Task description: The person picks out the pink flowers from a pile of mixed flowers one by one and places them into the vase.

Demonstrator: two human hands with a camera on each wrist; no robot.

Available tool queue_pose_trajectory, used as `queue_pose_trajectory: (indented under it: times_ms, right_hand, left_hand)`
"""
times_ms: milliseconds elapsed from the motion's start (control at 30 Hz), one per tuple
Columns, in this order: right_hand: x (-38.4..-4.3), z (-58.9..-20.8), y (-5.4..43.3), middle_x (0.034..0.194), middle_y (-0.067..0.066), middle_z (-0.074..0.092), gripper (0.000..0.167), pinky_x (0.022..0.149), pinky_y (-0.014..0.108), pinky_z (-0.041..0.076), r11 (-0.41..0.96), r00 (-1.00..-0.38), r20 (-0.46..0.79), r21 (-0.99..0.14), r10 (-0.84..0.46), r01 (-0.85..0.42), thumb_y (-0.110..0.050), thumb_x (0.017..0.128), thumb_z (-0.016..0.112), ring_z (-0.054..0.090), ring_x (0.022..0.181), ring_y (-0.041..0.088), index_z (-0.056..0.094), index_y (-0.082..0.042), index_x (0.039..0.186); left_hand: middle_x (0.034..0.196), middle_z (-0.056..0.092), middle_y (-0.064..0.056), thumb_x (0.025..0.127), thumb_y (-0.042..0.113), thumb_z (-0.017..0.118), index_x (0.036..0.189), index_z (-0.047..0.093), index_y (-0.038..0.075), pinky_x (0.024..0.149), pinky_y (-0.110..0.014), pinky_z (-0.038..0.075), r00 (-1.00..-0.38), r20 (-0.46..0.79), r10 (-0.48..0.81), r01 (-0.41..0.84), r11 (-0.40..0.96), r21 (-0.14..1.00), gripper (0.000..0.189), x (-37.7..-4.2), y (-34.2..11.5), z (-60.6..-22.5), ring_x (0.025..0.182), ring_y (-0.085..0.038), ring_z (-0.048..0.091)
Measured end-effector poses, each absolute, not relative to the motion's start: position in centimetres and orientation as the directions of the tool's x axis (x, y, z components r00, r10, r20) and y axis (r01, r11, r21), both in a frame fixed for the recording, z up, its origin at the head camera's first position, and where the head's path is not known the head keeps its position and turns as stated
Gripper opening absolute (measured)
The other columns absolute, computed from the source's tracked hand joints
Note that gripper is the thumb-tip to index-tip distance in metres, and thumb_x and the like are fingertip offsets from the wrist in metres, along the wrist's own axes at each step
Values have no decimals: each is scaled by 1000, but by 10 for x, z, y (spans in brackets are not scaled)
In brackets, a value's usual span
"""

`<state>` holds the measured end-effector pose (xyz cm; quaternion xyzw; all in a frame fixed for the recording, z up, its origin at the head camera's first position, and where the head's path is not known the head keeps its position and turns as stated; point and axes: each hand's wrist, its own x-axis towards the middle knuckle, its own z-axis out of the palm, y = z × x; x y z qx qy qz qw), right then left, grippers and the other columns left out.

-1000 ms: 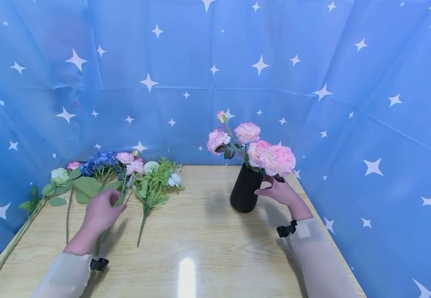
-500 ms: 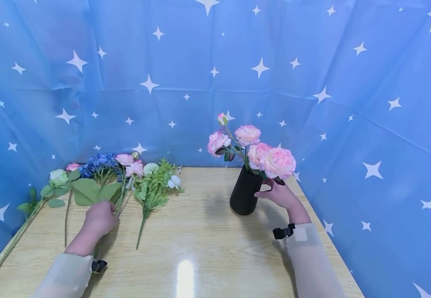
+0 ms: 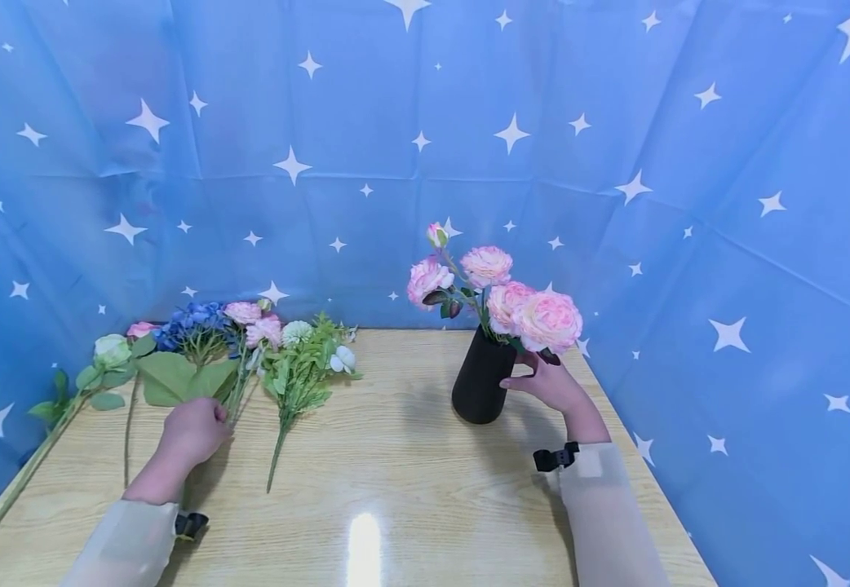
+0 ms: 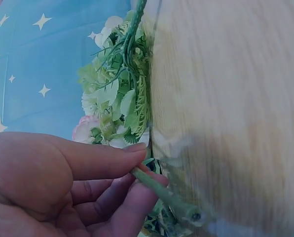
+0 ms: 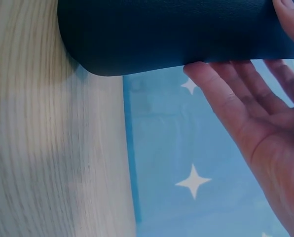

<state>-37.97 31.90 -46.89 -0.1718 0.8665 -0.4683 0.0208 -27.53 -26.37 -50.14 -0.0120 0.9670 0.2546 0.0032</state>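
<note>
Vase (image 3: pixel 482 377) on one side, stem (image 4: pixel 164 191) on the other, and a grasp on each. The right hand (image 3: pixel 553 383) grips the vase, thumb and fingers set apart around its wall, at the right of the table (image 3: pixel 396 456). The left hand (image 3: pixel 192 432) pinches the green stem between thumb and fingertips, among the flowers lying at the left. The step in hand, I judge, is picking out that stem with the vase braced; the next move seems to call for drawing it clear of its neighbours (the blue flower (image 3: pixel 193 324) and its broad leaves lie close by). In the left wrist view the stem's long axis slants down and rightward, its cut end pointing away from the fingertips; which bloom it carries, I cannot tell. The vase, with pink flowers (image 3: pixel 548 318) in it, has its mouth up and its long axis leaning slightly right in the head view, though whether that is true tilt or lens is unclear.
</note>
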Motion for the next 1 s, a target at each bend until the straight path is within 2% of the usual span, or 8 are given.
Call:
queue_pose_trajectory:
  times_ms: [200, 333, 500, 600, 800, 1000]
  right_hand:
    - [-379, -469, 318, 165, 19, 39, 97, 101, 55, 59, 496, -940, 128, -822, -317, -280, -21, 93, 85, 54, 141, 46, 24, -22, 168]
    - [-376, -468, 318, 165, 21, 40, 96, 97, 50, 62, 497, -941, 129, -822, -312, -277, -21, 92, 85, 55, 139, 47, 27, -20, 168]
    - [-377, -468, 318, 167, 18, 38, 96, 94, 46, 63, 475, -940, 144, -833, -310, -284, -17, 91, 86, 55, 138, 47, 27, -21, 167]
    - [-376, -467, 317, 166, 19, 38, 96, 95, 47, 63, 484, -940, 144, -827, -309, -285, -17, 91, 86, 56, 137, 48, 27, -19, 167]
    - [-376, -463, 315, 168, 20, 35, 99, 100, 56, 60, 515, -939, 159, -802, -305, -303, -18, 90, 87, 56, 138, 49, 26, -19, 167]
    - [-374, -461, 316, 167, 23, 34, 96, 100, 57, 60, 522, -940, 154, -798, -306, -300, -15, 92, 85, 56, 136, 51, 26, -16, 167]
  left_hand:
    - [60, 20, 7, 93, 9, 73, 62, 30, 22, 61, -32, 29, -1000, -18, -13, -20, 865, 501, 55, -276, -265, -503, 55, -13, 24]
    - [60, 21, 7, 91, 8, 74, 63, 31, 22, 62, -32, 29, -1000, 14, -7, 1, 869, 496, 53, -276, -265, -504, 56, -14, 25]
    - [59, 26, 7, 90, 8, 74, 65, 34, 20, 63, -31, 31, -999, 43, -10, 12, 877, 481, 48, -276, -262, -505, 56, -15, 31]
    - [60, 32, 5, 92, 9, 73, 68, 40, 17, 64, -32, 35, -999, 51, -17, 9, 880, 474, 42, -277, -261, -505, 57, -17, 38]
    - [77, 62, -5, 94, 10, 74, 90, 65, 2, 71, -44, 51, -995, 85, -48, -1, 874, 486, 12, -278, -263, -504, 70, -21, 57]
    - [83, 67, -7, 95, 13, 75, 93, 66, 3, 72, -44, 50, -991, 117, -61, 6, 862, 506, 13, -278, -260, -503, 74, -23, 61]
